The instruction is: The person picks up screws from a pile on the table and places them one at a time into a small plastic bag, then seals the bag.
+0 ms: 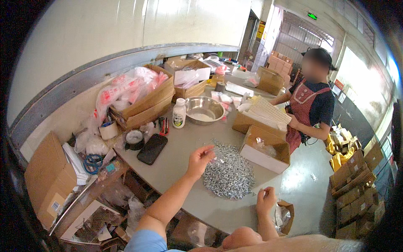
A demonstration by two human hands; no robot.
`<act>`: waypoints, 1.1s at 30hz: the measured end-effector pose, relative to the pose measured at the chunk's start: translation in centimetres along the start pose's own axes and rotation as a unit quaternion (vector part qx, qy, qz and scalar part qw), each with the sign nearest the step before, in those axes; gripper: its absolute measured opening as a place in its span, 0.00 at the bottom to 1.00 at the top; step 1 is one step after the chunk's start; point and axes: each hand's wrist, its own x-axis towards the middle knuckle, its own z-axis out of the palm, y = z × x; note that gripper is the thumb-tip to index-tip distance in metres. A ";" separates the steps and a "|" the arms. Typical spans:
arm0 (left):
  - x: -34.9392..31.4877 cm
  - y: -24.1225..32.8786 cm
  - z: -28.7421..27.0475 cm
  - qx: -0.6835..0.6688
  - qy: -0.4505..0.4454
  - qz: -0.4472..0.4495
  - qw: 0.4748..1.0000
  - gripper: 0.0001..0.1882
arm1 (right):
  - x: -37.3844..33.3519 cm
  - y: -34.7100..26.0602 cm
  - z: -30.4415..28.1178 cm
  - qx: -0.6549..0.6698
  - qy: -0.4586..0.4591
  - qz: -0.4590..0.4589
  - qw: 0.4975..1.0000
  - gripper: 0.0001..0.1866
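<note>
A heap of small silvery metal parts (pixel 230 174), seemingly screws, lies on the grey table in front of me. At its upper left edge, my left hand (pixel 200 161) has its fingertips drawn together in a pinch. Something clear or shiny shows by those fingertips, too small to make out. My right hand (pixel 266 199) is apart from the heap, at its lower right, with fingers curled toward the thumb. What it holds, if anything, is hidden. An open cardboard box (pixel 268 161) with clear plastic bags inside stands beyond the heap's right side.
Left of the heap lie a black phone (pixel 152 149) and a tape roll (pixel 134 139). A white bottle (pixel 179 113) and steel bowl (pixel 205 110) stand farther back. Below my right hand is a small box (pixel 286 216). Across the table, a co-worker (pixel 312 96) handles a perforated sheet.
</note>
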 end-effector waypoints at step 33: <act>0.6 -0.4 -0.4 -0.015 -0.043 0.024 0.999 0.07 | -1.5 -7.5 -0.1 -0.046 -0.260 -0.013 0.965 0.07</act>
